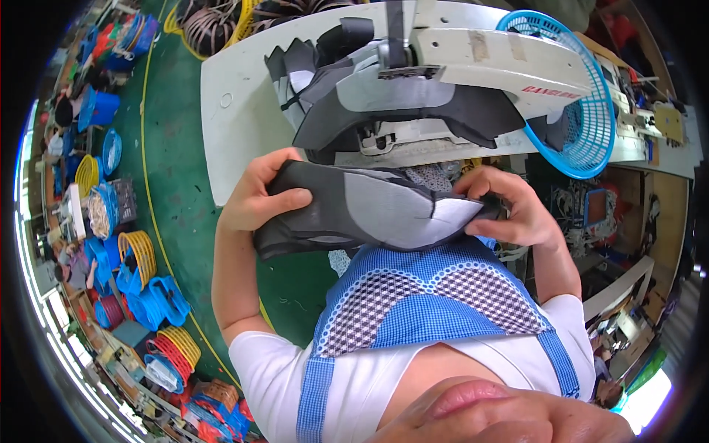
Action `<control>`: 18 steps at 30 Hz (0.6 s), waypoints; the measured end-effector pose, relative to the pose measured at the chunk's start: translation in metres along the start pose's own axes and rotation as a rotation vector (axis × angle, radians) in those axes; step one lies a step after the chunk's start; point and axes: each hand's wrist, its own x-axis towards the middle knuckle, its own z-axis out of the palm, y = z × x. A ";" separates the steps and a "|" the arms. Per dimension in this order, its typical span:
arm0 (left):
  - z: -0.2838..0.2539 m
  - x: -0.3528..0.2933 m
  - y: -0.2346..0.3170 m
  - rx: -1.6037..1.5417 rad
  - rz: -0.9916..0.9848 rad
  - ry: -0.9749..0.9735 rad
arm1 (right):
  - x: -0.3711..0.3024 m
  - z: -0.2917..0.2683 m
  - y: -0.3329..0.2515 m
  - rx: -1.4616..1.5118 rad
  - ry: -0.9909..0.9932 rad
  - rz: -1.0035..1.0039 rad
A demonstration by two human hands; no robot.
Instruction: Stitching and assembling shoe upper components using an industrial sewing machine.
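In front of my chest I hold a black and silver-grey padded fabric piece (391,208) with both hands. My left hand (260,193) is closed on its black left end, thumb on top. My right hand (508,207) pinches the narrower right end between thumb and fingers. Just beyond, similar black and grey pieces (421,94) with jagged edges lie under and beside the arm of a white sewing machine (502,57). The undersides of the held piece are hidden.
The machine's white table (235,136) spans the far side. A blue plastic basket (600,144) stands at its right end, dark pieces inside. Yellow baskets (242,29) with dark bundles sit beyond. To the left, several coloured baskets (140,258) line the green floor (173,177).
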 end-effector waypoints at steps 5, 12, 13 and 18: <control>0.002 0.008 -0.003 -0.104 0.104 0.282 | 0.005 -0.028 -0.011 0.371 0.246 0.165; -0.009 0.032 -0.027 -0.255 -0.057 0.296 | 0.054 -0.031 0.033 0.647 0.492 0.242; -0.009 0.034 -0.031 -0.254 -0.057 0.307 | 0.056 -0.029 0.040 0.709 0.503 0.258; -0.003 0.042 -0.038 -0.375 -0.032 0.297 | 0.063 -0.026 0.059 0.893 0.553 0.216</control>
